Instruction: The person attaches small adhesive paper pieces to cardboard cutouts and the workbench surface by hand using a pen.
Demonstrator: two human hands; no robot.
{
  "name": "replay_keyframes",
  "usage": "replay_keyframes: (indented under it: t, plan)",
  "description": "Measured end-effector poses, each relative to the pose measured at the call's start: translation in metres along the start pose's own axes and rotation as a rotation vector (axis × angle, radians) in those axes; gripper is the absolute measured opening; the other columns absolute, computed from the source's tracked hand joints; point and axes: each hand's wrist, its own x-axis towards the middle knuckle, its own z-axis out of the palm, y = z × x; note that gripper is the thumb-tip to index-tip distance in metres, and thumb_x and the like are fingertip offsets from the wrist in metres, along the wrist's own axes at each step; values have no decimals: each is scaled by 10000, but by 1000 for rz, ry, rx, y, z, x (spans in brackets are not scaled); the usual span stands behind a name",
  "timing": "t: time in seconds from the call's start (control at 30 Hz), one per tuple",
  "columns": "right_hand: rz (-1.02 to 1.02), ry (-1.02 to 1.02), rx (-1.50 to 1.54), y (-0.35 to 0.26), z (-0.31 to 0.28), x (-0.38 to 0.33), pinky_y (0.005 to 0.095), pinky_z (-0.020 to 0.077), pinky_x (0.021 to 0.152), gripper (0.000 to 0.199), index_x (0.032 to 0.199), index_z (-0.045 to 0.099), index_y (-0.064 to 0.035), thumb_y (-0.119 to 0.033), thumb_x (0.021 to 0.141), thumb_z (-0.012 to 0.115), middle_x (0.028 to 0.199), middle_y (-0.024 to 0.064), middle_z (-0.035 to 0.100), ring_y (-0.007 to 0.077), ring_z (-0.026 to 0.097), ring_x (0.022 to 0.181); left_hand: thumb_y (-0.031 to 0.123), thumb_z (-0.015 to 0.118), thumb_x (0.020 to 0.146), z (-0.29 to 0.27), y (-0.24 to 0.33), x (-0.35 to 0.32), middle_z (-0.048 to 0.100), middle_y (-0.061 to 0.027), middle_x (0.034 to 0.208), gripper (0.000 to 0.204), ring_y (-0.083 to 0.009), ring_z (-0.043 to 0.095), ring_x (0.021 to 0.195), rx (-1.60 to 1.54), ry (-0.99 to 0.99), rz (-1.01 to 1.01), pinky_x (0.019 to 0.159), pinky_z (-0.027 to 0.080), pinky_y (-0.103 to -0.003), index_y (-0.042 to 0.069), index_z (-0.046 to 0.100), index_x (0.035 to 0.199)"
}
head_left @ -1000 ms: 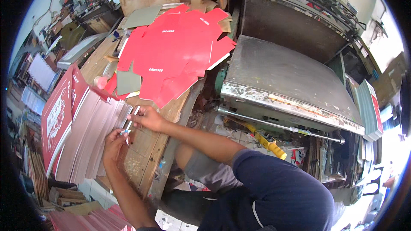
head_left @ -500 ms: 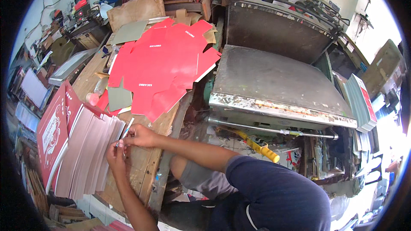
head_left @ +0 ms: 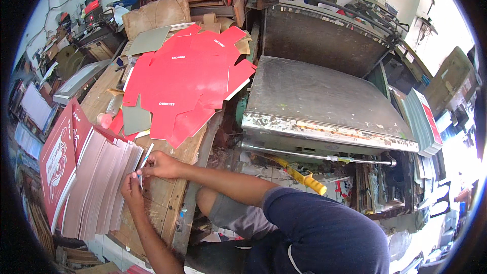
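A slim white-and-blue stick [head_left: 147, 156], perhaps a pen or a cutter, slants between my hands. My right hand [head_left: 161, 165] is closed around its middle, and the upper end pokes out above the fingers. At the lower end, my left hand [head_left: 133, 186] pinches it with thumb and fingertips. Both hands are just right of a thick stack of pale sheets [head_left: 96, 187], close to its edge. Red printed cover sheets [head_left: 58, 160] with white ornament lean at the left side of the stack. What the stick's tip is like is too small to tell.
Flat red die-cut card sheets [head_left: 177, 86] lie farther back on the wooden table [head_left: 170, 193], with grey boards [head_left: 137, 117] beside them. A metal-topped machine [head_left: 314, 101] with a yellow handle [head_left: 309, 180] stands to the right. More stacked printed sheets [head_left: 423, 122] stand beyond it.
The whole view has shifted slightly, so the scene sits a little farther left. Both hands stay beside the stack with the stick between them, their grip almost the same.
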Motion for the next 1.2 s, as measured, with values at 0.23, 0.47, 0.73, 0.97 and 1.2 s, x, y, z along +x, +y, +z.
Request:
replay_keyframes:
  t: [0.23, 0.47, 0.73, 0.97, 1.2]
  plan:
    - [17, -17, 65, 4, 1, 2, 255, 466, 617, 253, 876, 668, -19, -265, 864, 726, 710, 10, 640, 82, 585, 667, 343, 497, 995, 0, 3, -2, 414, 48, 661, 397, -64, 349, 610, -106, 33, -42, 532, 258, -243, 37, 554, 750]
    - [11, -23, 55, 7, -1, 5, 255, 458, 603, 228, 879, 663, -17, -237, 865, 722, 714, 7, 645, 78, 582, 658, 319, 515, 983, -1, 2, 0, 451, 49, 674, 357, -60, 379, 612, -127, 2, -25, 538, 283, -226, 9, 658, 876]
    - [7, -28, 77, 3, 1, 2, 293, 491, 656, 180, 940, 651, 11, -146, 857, 686, 780, 41, 662, 111, 598, 704, 255, 546, 960, -8, -4, -2, 556, 23, 737, 289, -63, 438, 630, -155, -48, -44, 560, 330, -216, -6, 669, 947]
    - [14, -36, 61, 2, 0, 3, 285, 500, 668, 157, 957, 647, 14, -112, 865, 669, 807, 47, 670, 112, 610, 722, 229, 555, 950, -8, -12, -1, 584, -1, 779, 265, -76, 477, 653, -108, -38, -18, 582, 381, -226, -15, 658, 947]
    - [0, -17, 54, 0, 2, 2, 280, 498, 647, 134, 942, 649, 4, -102, 863, 670, 793, 39, 668, 104, 609, 708, 195, 564, 940, -10, -15, -1, 584, -7, 783, 242, -78, 502, 674, -148, -51, -75, 608, 411, -228, -28, 653, 972]
